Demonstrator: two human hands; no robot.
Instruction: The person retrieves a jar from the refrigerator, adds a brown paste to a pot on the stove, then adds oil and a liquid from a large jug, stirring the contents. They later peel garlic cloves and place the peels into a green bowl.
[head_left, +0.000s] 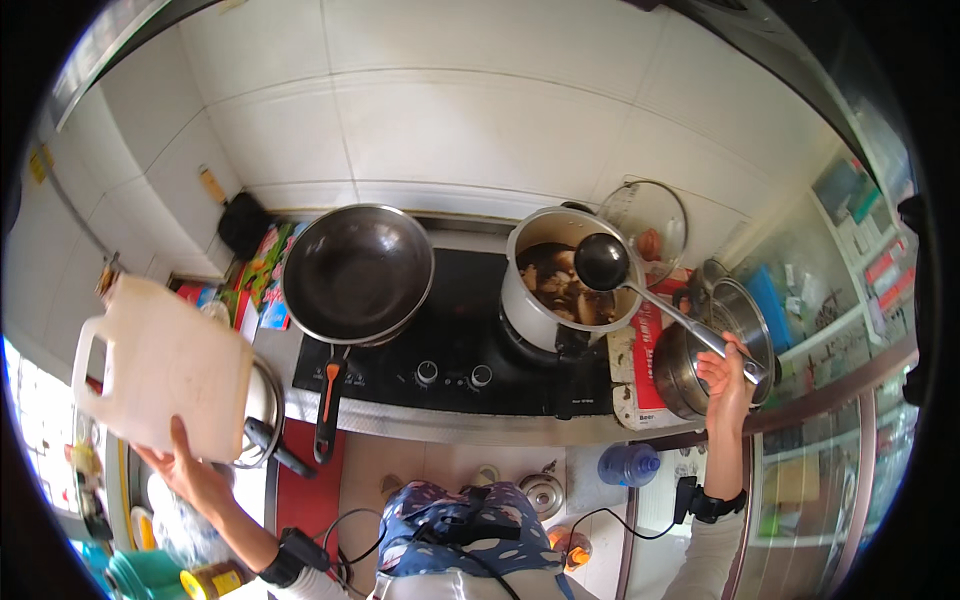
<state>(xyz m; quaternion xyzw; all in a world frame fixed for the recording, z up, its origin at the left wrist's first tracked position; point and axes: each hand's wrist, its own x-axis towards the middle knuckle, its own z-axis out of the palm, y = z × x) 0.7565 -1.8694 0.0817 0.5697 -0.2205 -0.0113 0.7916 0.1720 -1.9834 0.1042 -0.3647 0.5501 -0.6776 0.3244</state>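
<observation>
My left hand (191, 480) supports a large whitish plastic jug (176, 367) from its lower end, thumb along the side. The jug is raised at the left, its moulded handle facing left. In my right hand (727, 386) is the handle of a metal ladle (602, 261). Its dark round bowl hangs over a deep light-grey pot (525, 309) on the right of the black cooktop (457, 315). Pale chunks lie in dark brown liquid (553, 259) inside the pot; the ladle bowl hides some of them. I cannot tell whether the bowl holds liquid.
A bare dark frying pan (358, 270) sits on the left burner, handle (327, 412) jutting past the counter edge. A glass lid (645, 217) leans against the wall behind the pot. Metal pots (679, 375) stand below my right hand. A pressure-cooker lid (277, 450) lies beside the jug.
</observation>
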